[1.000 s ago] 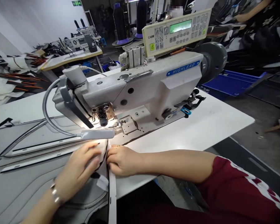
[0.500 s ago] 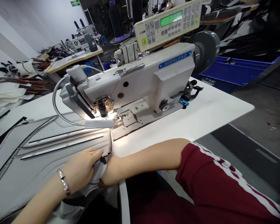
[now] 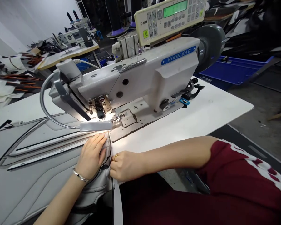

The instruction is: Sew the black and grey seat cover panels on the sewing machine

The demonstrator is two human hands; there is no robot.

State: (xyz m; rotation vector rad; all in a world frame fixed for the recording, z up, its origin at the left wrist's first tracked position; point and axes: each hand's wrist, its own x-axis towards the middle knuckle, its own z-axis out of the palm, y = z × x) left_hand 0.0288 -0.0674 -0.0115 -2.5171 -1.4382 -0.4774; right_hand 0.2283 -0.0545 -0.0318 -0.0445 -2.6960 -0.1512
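I had my left hand pressed open and my right hand pinching the grey padded panel, at 6 o'clock from the presser foot of the Highlead sewing machine; a slackened grip could have let its bunched edge slip askew.

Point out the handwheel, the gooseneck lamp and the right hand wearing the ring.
Handwheel (image 3: pixel 212 43): head view, on its grey face.
Gooseneck lamp (image 3: pixel 95 126): head view, on its white light bar.
Right hand (image 3: pixel 125 165): head view, on the back of the hand.
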